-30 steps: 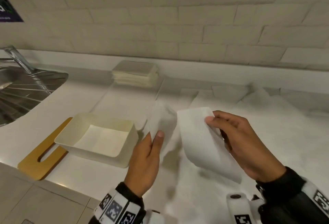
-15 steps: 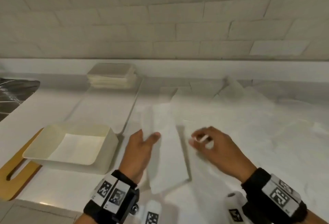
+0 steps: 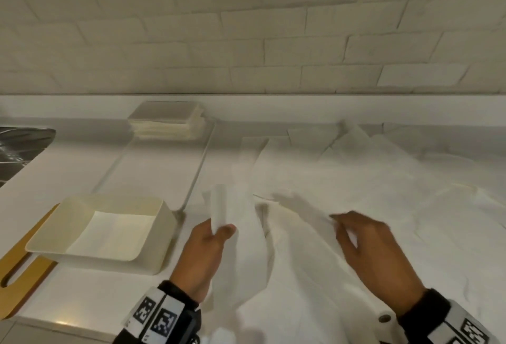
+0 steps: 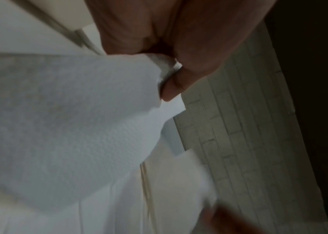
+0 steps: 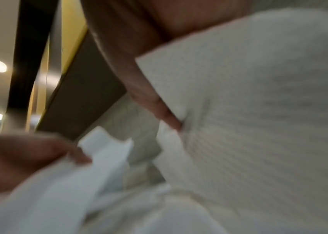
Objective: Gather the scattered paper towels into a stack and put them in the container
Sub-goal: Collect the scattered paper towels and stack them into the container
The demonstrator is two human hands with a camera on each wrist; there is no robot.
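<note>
White paper towels lie scattered over the right half of the counter. My left hand pinches a few gathered towels between thumb and fingers, and they hang down past the wrist; the left wrist view shows the thumb clamped on the towels. My right hand, to the right over the heap, has its fingers curled on the edge of another towel, which is blurred. In the right wrist view that towel lies against a finger. The cream container stands left of my left hand with a towel flat inside.
A wooden board lies under the container near the counter's front edge. A stack of cream pads sits against the tiled wall at the back. The steel sink is at the far left.
The right hand passed its towel to the left hand, moved right over the heap and took hold of another one. The left hand now holds its towels upright.
</note>
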